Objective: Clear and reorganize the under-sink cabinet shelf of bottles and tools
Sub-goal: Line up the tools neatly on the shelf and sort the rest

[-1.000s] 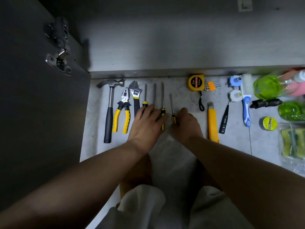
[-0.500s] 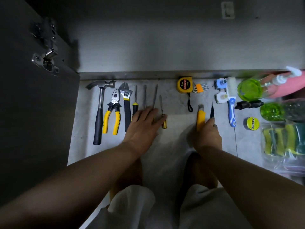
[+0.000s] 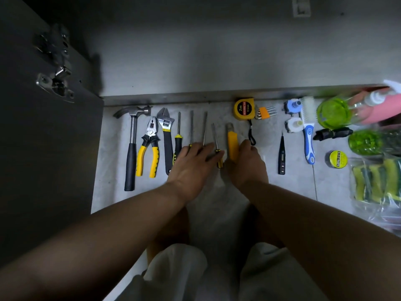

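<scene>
Tools lie in a row on the pale floor in front of the cabinet: a hammer (image 3: pixel 131 148), yellow pliers (image 3: pixel 149 148), an adjustable wrench (image 3: pixel 166 135) and several screwdrivers (image 3: pixel 204 127). My left hand (image 3: pixel 193 168) lies flat with straight fingers over the screwdriver handles. My right hand (image 3: pixel 246 164) grips the lower end of a yellow utility knife (image 3: pixel 232 142), which lies just right of the last screwdriver (image 3: pixel 217 148). A black tester pen (image 3: pixel 281 155) lies further right.
A yellow tape measure (image 3: pixel 244 109) and hex keys (image 3: pixel 265 111) sit near the cabinet base. At right are a blue brush (image 3: pixel 308 135), green and pink bottles (image 3: pixel 334 114), a tape roll (image 3: pixel 337 158) and bagged sponges (image 3: pixel 377 183). The open cabinet door (image 3: pixel 43 137) stands at left.
My right hand has taken the yellow knife and moved it left, beside the screwdrivers; the tester pen stayed at right. My left hand has stayed on the screwdriver handles.
</scene>
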Demonstrator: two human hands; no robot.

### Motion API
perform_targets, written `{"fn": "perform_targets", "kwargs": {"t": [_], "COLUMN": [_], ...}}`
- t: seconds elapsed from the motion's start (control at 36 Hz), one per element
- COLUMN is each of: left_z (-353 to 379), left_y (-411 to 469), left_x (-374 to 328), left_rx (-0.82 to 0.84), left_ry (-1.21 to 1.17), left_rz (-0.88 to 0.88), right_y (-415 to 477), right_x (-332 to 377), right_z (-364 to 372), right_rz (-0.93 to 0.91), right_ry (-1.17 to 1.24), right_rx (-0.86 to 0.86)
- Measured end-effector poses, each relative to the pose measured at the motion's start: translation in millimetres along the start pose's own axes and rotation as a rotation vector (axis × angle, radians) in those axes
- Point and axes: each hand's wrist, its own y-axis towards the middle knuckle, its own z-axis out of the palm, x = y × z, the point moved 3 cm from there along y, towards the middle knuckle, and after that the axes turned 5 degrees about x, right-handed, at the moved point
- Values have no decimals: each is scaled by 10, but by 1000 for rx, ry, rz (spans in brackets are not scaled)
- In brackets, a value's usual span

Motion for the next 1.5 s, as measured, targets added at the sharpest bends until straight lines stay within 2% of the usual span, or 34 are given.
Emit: {"fn": "perform_targets", "kwargs": {"t": [0.14,0.56,0.97,1.06,1.17,1.25,1.36,1.44,1.5], "left_z": [-23,39,-171,-260,-235,-111,74,209,244], "left_y": [69,94,-72,-208,-440,-645,-936,-1052,-1078], "left_x": [-9,-9,-24,80,422,777,1117,1212,1215], "left_rx": [-6,-50,-150,-217,-318,-321,-269,-173,-189], "left_ry": [30,31,-64,-224,-399,-471,-640,-776,-826], "left_rz": [9,-6,-62,-188,-528,-824,-1106,-1147,-1105], "right_y": [54,8,-177,-258,-344,-392,-425,-457,-477], "right_x": [-75,-123,-34,40,196,344,514,622,681], "right_z": [-91,-50,-302,-341,-300,-184,-6,106,186], "right_rz": [38,1,-137,-188,-245,-290,-348,-397,-447], "right_ry": [-20,41,6,-4,-25,-13,-24,-85,-155], "right_rx": [-6,32,30,23,29,63,136,215,283]}}
